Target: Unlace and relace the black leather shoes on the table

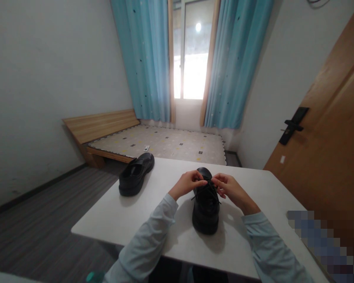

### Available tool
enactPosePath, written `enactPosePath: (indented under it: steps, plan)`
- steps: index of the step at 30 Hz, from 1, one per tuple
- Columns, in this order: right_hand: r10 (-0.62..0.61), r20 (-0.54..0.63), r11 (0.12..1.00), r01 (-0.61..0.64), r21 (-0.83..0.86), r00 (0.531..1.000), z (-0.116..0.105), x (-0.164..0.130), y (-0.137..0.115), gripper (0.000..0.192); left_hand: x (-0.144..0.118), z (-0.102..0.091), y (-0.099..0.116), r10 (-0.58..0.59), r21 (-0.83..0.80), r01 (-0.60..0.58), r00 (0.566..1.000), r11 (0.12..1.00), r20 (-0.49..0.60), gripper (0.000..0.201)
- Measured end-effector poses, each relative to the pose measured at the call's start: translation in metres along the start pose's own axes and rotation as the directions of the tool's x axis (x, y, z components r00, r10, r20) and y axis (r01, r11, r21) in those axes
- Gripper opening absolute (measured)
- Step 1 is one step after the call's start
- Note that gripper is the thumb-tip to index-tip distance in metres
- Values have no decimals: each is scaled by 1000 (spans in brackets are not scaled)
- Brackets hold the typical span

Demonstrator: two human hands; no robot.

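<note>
Shoe (205, 208) between both hands, touching.

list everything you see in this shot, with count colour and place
black leather lace-up shoe: 1, black, table centre, toe pointing away
second black leather shoe: 1, black, table's far left corner
white rectangular table: 1, white, foreground
low wooden bed: 1, light wood with patterned cover, under the window
turquoise curtains: 2, turquoise, either side of the window
brown wooden door: 1, brown with black handle, right
left hand: 1, pale blue sleeve, pinching the laces
right hand: 1, pale blue sleeve, pinching the laces
</note>
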State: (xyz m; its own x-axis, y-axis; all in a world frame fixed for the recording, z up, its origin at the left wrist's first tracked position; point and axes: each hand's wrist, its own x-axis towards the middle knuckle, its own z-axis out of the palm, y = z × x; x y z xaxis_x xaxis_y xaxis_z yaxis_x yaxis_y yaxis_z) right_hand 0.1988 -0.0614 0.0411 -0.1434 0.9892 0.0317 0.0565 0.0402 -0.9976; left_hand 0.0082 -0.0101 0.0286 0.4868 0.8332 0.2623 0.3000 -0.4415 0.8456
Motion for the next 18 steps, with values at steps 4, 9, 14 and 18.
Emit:
enactPosePath:
  steps: [4,9,14,18]
  plan:
    - [7,-10,1000,-7,-4,1000,1,3,4,41,-1,0,1,-7,40,7,1000,999,-9,37]
    - [29,-61,999,-31,-33,998,4,4,5,45,-3,2,6,-14,82,17,999,997,-38,37]
    - [-9,-106,992,-4,-127,994,10,7,4,45,-4,4,11,18,114,-14,999,993,-37,30]
    - [-45,-99,967,18,-255,994,9,11,5,44,-4,6,11,68,98,-64,997,993,-33,28]
